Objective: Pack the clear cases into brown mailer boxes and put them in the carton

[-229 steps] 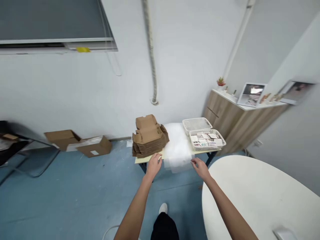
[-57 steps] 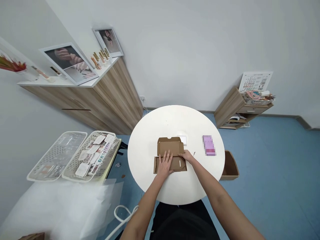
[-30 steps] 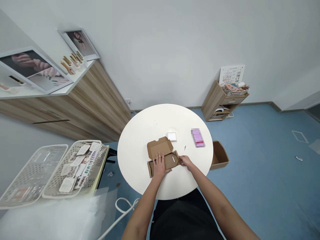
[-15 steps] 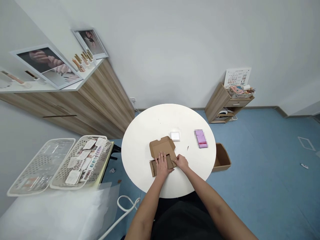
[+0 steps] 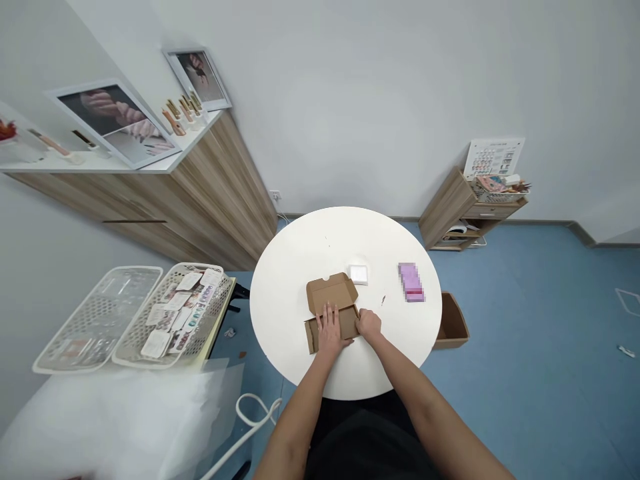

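Note:
A small brown cardboard box (image 5: 332,293) lies on the round white table (image 5: 290,267), its lid panel spread open away from me. My left hand (image 5: 329,331) presses flat on the bottom panel, fingers stretched out and slightly spread. At the box's right side, my right hand (image 5: 369,324) has its fingers curled around the cardboard edge; the fingertips are partly hidden. Just beyond the lid is a small white square item (image 5: 358,274). Farther right on the table lies a purple packet (image 5: 411,283), its surface blurred into blocks.
A brown open bin (image 5: 453,323) stands on the floor right of the table. White baskets (image 5: 187,310) with cards and packets sit at left. A wooden cabinet (image 5: 225,180) rises behind them, and a small shelf unit (image 5: 457,210) stands by the wall.
The box's right side piece, spread outward before, now stands more upright and inward, with my right hand on it. My left hand stays pressed on the bottom. The camera view has shifted slightly.

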Demonstrator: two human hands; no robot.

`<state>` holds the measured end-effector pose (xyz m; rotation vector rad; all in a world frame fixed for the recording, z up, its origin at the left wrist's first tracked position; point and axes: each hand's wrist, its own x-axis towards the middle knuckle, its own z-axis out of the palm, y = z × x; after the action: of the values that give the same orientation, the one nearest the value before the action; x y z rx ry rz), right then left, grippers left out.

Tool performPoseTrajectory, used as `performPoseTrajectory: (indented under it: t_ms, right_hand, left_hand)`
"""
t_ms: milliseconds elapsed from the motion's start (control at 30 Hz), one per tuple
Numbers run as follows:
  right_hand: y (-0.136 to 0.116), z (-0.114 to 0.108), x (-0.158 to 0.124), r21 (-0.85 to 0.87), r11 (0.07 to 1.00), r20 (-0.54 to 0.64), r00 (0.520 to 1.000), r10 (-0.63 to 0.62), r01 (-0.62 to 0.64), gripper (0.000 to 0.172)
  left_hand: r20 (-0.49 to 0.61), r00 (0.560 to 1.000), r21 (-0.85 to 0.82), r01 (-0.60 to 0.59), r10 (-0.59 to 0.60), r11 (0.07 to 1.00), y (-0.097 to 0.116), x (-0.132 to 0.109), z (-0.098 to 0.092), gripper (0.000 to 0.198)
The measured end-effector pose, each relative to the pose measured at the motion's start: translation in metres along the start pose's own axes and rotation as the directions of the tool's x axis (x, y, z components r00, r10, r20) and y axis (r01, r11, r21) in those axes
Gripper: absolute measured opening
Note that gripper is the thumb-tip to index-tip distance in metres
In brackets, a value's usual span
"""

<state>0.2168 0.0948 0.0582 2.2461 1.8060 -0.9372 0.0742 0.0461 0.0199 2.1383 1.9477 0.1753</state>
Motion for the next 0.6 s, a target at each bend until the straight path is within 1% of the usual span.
performPoseTrajectory:
  t_ms: [100,133,200,233,267,300,333,367,400,433,467,500,533,600]
  right_hand:
    - [0.000,0.000,-0.002,-0.039,0.999,0.021,0.999,-0.033,0.034,0.014]
    - [0.000,-0.001,-0.003,-0.048,0.998,0.005,0.999,-0.050,0.050,0.016]
    - [-0.001,-0.002,-0.008,-0.055,0.994,-0.089,0.991,-0.102,0.098,0.023]
    - [-0.001,-0.003,-0.011,-0.057,0.988,-0.147,0.978,-0.149,0.142,0.029]
    - [-0.002,-0.003,-0.014,-0.062,0.975,-0.189,0.957,-0.219,0.211,0.037]
    - [-0.002,-0.003,-0.017,-0.073,0.950,-0.196,0.929,-0.313,0.305,0.047]
    - [-0.003,-0.003,-0.019,-0.089,0.906,-0.164,0.892,-0.422,0.413,0.060]
    - [-0.003,-0.003,-0.020,-0.106,0.849,-0.103,0.844,-0.527,0.517,0.073]
    - [-0.004,-0.002,-0.020,-0.121,0.792,-0.026,0.796,-0.605,0.598,0.087]
    - [-0.004,0.000,-0.019,-0.136,0.747,0.054,0.758,-0.650,0.650,0.100]
    - [-0.004,0.001,-0.018,-0.153,0.723,0.123,0.739,-0.662,0.673,0.109]
    - [-0.005,0.003,-0.015,-0.174,0.715,0.176,0.736,-0.654,0.677,0.116]
    - [-0.004,0.006,-0.012,-0.194,0.715,0.210,0.740,-0.639,0.672,0.120]
    - [-0.003,0.010,-0.006,-0.222,0.717,0.235,0.750,-0.619,0.661,0.127]
  left_hand:
    - [0.000,1.000,0.003,-0.008,0.008,1.000,-0.001,0.000,0.000,0.121]
    - [0.001,1.000,0.003,-0.010,0.010,1.000,-0.001,0.000,0.000,0.122]
    - [0.004,1.000,0.004,-0.012,0.012,1.000,-0.001,0.000,-0.001,0.122]
    - [0.006,1.000,0.007,-0.013,0.012,1.000,-0.001,0.000,-0.002,0.122]
    - [0.006,1.000,0.012,-0.014,0.014,1.000,-0.002,-0.001,-0.002,0.121]
    - [0.007,1.000,0.020,-0.019,0.019,1.000,-0.002,-0.001,-0.003,0.119]
    - [0.008,1.000,0.030,-0.027,0.027,0.999,-0.002,-0.001,-0.003,0.117]
    - [0.012,0.999,0.041,-0.038,0.037,0.998,-0.003,-0.001,-0.003,0.114]
    - [0.017,0.999,0.050,-0.049,0.048,0.998,-0.003,-0.001,-0.004,0.112]
    - [0.024,0.998,0.057,-0.060,0.059,0.997,-0.004,-0.001,-0.004,0.111]
    - [0.030,0.997,0.059,-0.071,0.070,0.996,-0.004,-0.001,-0.005,0.111]
    - [0.037,0.996,0.058,-0.084,0.082,0.995,-0.006,-0.002,-0.007,0.113]
    - [0.043,0.995,0.054,-0.097,0.095,0.994,-0.008,-0.003,-0.009,0.116]
    - [0.052,0.992,0.051,-0.120,0.117,0.992,-0.014,-0.005,-0.015,0.122]
